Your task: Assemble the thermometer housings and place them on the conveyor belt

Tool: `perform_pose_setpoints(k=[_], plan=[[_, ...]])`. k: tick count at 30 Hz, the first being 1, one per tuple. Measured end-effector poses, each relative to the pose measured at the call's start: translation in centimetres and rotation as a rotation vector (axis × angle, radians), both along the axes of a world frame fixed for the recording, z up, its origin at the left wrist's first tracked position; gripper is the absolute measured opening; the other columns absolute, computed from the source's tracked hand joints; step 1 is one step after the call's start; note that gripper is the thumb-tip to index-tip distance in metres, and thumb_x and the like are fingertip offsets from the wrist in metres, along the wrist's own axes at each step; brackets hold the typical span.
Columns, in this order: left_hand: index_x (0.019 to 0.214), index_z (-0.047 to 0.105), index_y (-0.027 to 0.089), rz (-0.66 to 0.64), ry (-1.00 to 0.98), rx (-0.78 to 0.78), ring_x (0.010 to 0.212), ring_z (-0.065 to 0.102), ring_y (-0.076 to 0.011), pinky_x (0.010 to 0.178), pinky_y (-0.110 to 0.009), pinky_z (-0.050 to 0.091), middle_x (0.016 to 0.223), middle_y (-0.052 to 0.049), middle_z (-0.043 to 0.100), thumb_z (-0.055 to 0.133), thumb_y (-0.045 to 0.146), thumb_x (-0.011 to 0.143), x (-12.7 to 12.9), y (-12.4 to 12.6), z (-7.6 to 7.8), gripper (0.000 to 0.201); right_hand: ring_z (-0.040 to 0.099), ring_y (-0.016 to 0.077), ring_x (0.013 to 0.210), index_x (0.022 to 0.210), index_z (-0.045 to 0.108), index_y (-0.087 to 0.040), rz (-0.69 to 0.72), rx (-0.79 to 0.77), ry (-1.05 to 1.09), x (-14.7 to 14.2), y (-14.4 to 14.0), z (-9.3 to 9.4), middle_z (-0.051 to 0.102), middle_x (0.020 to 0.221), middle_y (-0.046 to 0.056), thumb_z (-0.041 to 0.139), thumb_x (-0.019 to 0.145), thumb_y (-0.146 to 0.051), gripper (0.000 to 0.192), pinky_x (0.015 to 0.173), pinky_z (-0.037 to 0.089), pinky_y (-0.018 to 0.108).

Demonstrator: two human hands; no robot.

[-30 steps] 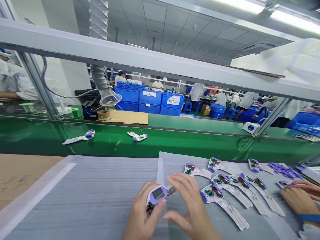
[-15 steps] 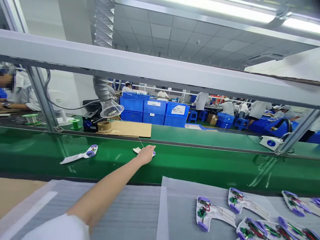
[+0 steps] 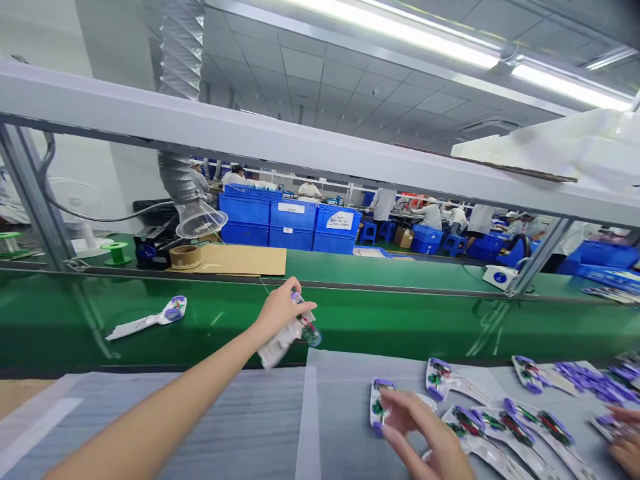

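Since the earlier frame, the left hand (image 3: 280, 312) has lifted the white-and-purple thermometer half-shell with exposed wiring (image 3: 291, 333) off the green conveyor belt (image 3: 400, 327); that part now hangs above the belt's near edge, clamped in closed fingers. The right hand (image 3: 425, 443) has come into view at the near edge of the surface (image 3: 175, 413), fingers spread and loosely open, holding nothing; its fingertips lie on a white-and-purple shell with green circuit board (image 3: 376, 405) resting on the grey foam sheet (image 3: 340, 400). More open shells of the same type (image 3: 505, 427) lie in rows toward the right edge, with a pile of small purple parts (image 3: 585, 380) beyond them. Another person's hand (image 3: 625, 440) shows at the right edge. Farther out, a closed white-and-purple thermometer (image 3: 147, 320) lies on the belt's left portion. Behind the belt stand a brown cardboard sheet (image 3: 235, 260), a clear funnel-shaped extraction hood (image 3: 200, 219) and stacked blue plastic crates (image 3: 290, 223).
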State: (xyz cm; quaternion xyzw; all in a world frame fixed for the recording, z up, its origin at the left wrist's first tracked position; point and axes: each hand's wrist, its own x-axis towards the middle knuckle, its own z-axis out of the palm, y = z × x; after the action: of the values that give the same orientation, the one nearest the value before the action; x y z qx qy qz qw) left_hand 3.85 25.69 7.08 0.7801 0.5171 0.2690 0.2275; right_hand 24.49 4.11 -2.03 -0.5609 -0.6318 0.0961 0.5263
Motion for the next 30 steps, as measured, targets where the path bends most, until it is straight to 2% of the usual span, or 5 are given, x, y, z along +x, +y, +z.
perform_pose_setpoints(k=[5, 10, 15, 22, 30], plan=[[0.095, 0.058, 0.016, -0.039, -0.312, -0.197, 0.082, 0.062, -0.0203, 0.066, -0.028, 0.050, 0.090, -0.005, 0.063, 0.045, 0.043, 0.082, -0.2, -9.4, -2.3, 0.032, 0.053, 0.0112, 0.056, 0.124, 0.046, -0.019, 0.120, -0.235, 0.317, -4.3, 2.6, 2.3, 0.059, 0.101, 0.008, 0.061, 0.078, -0.042, 0.054, 0.046, 0.045, 0.023], [0.107, 0.056, 0.012, -0.156, -0.456, -0.603, 0.075, 0.066, -0.0239, 0.056, -0.031, 0.052, 0.095, -0.014, 0.067, 0.041, 0.050, 0.081, -1.9, -17.2, -4.9, 0.049, 0.040, 0.0094, 0.044, 0.094, 0.065, -0.013, 0.197, -0.344, 0.287, -5.2, 1.3, 2.6, 0.049, 0.059, -0.002, 0.058, 0.079, -0.036, 0.028, 0.038, 0.030, 0.020], [0.118, 0.048, 0.015, -0.387, -0.770, -1.158, 0.061, 0.067, -0.0148, 0.056, -0.022, 0.052, 0.084, -0.006, 0.069, 0.072, 0.031, 0.065, -3.3, -21.2, -5.5, 0.060, 0.054, 0.0134, 0.064, 0.097, 0.069, -0.021, 0.356, -0.295, 0.204, -6.4, -1.9, 3.2, 0.061, 0.076, 0.001, 0.060, 0.082, -0.022, 0.017, 0.057, 0.042, 0.022], [0.119, 0.041, 0.021, -0.288, -0.842, -0.986, 0.044, 0.061, -0.0120, 0.034, -0.014, 0.041, 0.063, 0.002, 0.063, 0.062, 0.056, 0.076, -3.2, -23.3, -6.3, 0.060, 0.057, 0.0139, 0.100, 0.099, 0.068, -0.023, 0.626, -0.251, 0.087, -5.9, -4.6, 4.9, 0.058, 0.106, 0.005, 0.055, 0.085, -0.005, 0.026, 0.090, 0.042, 0.025], [0.101, 0.054, 0.021, -0.181, -0.697, -0.500, 0.052, 0.059, -0.0121, 0.043, -0.019, 0.046, 0.074, 0.002, 0.059, 0.059, 0.044, 0.080, -3.0, -25.0, -5.9, 0.032, 0.058, 0.0135, 0.094, 0.111, 0.059, -0.023, 0.525, -0.139, -0.101, -5.3, -5.6, 5.7, 0.061, 0.101, 0.003, 0.063, 0.080, -0.004, 0.036, 0.083, 0.046, 0.021]])
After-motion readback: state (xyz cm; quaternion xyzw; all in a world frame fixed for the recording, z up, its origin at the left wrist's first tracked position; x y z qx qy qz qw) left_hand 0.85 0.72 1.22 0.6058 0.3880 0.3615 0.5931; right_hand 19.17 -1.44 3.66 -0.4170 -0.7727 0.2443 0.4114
